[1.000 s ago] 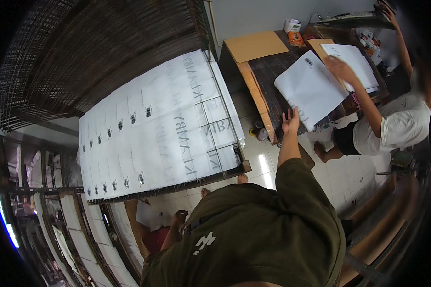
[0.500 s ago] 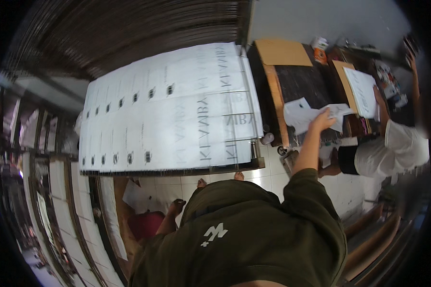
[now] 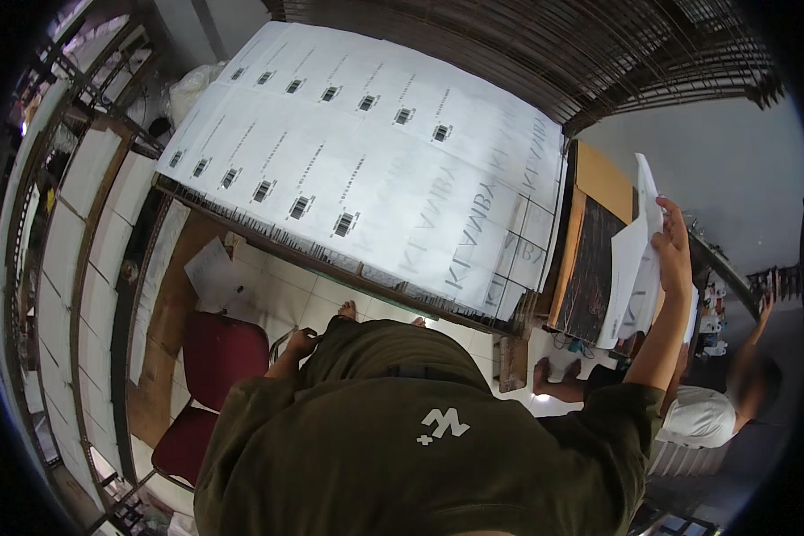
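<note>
The right hand [image 3: 673, 250] is raised at three o'clock, fingers pinched; the left hand [image 3: 299, 344] hangs low at nine o'clock, curled.

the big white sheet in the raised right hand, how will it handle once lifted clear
Probably floppy: the white sheet already bows and hangs below the right hand. Likely light, since one hand lifts it. Thin paper may crease or tear at the pinched edge.

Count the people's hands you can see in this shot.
3. The right hand is raised, gripping a white sheet. The left hand hangs low beside the red chair. A seated person's hand is raised at far right; their other hand is hidden.
</note>
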`<state>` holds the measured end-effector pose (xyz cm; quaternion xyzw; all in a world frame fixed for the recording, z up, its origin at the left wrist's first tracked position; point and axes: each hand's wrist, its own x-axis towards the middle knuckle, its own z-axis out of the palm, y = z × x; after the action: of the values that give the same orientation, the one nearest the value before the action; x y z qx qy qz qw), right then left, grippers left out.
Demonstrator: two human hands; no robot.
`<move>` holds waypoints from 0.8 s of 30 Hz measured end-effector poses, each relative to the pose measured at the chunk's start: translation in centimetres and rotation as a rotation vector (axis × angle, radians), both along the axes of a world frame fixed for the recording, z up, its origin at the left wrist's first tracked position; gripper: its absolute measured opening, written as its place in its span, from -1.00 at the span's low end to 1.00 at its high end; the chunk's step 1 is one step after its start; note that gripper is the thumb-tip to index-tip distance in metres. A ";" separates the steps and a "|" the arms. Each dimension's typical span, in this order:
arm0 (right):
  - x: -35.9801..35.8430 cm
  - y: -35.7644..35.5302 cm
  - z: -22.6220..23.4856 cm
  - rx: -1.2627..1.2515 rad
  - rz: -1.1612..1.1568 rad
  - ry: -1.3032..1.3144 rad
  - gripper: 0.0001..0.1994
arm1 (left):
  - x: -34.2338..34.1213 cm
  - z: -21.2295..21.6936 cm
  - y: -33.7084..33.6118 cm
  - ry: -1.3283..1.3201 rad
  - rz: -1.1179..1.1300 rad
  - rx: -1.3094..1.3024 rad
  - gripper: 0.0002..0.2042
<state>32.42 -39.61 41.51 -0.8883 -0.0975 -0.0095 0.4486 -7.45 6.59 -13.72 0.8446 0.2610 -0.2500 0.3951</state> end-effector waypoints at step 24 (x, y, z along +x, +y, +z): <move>0.8 6.7 -8.8 0.449 -0.194 0.122 -0.56 | 2.0 4.1 2.2 0.100 0.092 -0.020 -0.53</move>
<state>33.21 -32.90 32.70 -0.7705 0.0201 -0.0201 0.6368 -5.44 8.81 -9.67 0.8140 0.3166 -0.2760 0.4011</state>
